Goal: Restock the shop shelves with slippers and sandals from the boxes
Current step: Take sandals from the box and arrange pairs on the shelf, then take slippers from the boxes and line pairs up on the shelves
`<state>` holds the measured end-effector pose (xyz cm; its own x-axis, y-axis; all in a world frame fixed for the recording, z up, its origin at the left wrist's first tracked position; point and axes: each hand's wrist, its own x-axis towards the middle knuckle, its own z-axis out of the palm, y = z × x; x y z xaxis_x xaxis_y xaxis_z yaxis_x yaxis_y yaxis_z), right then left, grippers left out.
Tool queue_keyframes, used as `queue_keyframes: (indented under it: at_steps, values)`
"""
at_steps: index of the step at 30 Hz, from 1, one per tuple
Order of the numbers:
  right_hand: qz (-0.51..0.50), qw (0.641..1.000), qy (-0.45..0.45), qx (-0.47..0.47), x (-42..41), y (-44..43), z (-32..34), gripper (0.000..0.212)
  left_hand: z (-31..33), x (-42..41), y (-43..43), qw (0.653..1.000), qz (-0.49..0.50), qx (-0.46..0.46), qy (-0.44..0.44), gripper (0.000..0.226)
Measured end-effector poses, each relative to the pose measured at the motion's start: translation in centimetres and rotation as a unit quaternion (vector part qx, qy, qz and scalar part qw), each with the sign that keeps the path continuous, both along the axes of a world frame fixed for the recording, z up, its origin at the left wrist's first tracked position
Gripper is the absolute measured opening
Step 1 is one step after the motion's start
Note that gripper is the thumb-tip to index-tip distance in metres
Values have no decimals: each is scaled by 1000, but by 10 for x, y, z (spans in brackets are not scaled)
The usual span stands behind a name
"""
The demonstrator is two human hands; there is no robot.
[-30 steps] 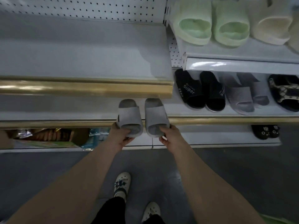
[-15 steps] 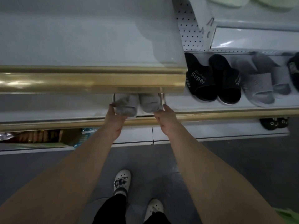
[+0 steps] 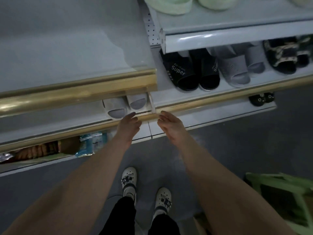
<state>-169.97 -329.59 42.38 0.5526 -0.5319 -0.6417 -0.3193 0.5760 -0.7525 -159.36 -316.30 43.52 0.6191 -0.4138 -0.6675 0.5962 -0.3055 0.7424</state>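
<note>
A pair of grey slippers (image 3: 124, 106) sits on the middle shelf (image 3: 50, 122), toes facing out, partly hidden under the gold trim of the shelf above. My left hand (image 3: 129, 124) hangs just in front of the pair with fingers relaxed and holds nothing. My right hand (image 3: 169, 124) is beside it, just off the gold shelf edge, fingers loose and empty.
To the right the same shelf level carries black "Super" slippers (image 3: 184, 72), grey slippers (image 3: 237, 68) and patterned sandals (image 3: 284, 55). Pale green slippers (image 3: 171, 5) stand on the shelf above. Packaged goods (image 3: 91, 141) fill the bottom left shelf. A green object (image 3: 277, 197) lies on the floor at right.
Both hands have let go of the grey slippers, which now rest on the shelf, and have drawn back toward me. The view has tilted and shifted right.
</note>
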Motion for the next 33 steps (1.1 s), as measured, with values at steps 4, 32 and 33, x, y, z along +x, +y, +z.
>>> queue_keyframes:
  at_steps: [4, 32, 33]
  values:
    - [-17, 1000, -12, -18, -47, -10, 29, 41, 31, -33, -27, 997, -68, -19, -6, 46]
    - [-443, 892, 2, -93, -487, 23, 105, 41, 107, -429, -154, 816, -558, -88, -123, 39]
    - [-445, 890, 9, -95, -504, 26, 102, 42, 105, -446, -155, 810, -567, -88, -121, 39]
